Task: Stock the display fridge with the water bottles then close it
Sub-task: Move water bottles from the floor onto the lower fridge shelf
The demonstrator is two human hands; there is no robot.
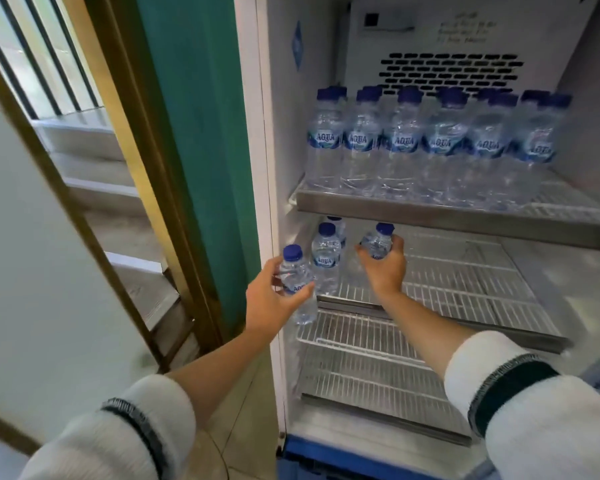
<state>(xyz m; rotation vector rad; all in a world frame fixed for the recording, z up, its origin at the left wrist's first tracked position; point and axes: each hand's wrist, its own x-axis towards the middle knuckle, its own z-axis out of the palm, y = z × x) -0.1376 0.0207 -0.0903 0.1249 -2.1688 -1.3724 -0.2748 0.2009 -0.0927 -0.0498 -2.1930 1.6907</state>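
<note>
Bottles in both hands at open fridge (278,133).
Left hand (274,292) grips bottle (297,282) at door edge; right hand (383,268) grips second bottle (378,242) over middle shelf (465,278).

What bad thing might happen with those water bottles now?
The bottle in the right hand is tilted over the wire shelf; set down crooked, it might tip. The left hand holds its bottle right beside a standing bottle, so it might bump it over.

Both hands, left (271,296) and right (383,268), outstretched, fingers curled.
</note>
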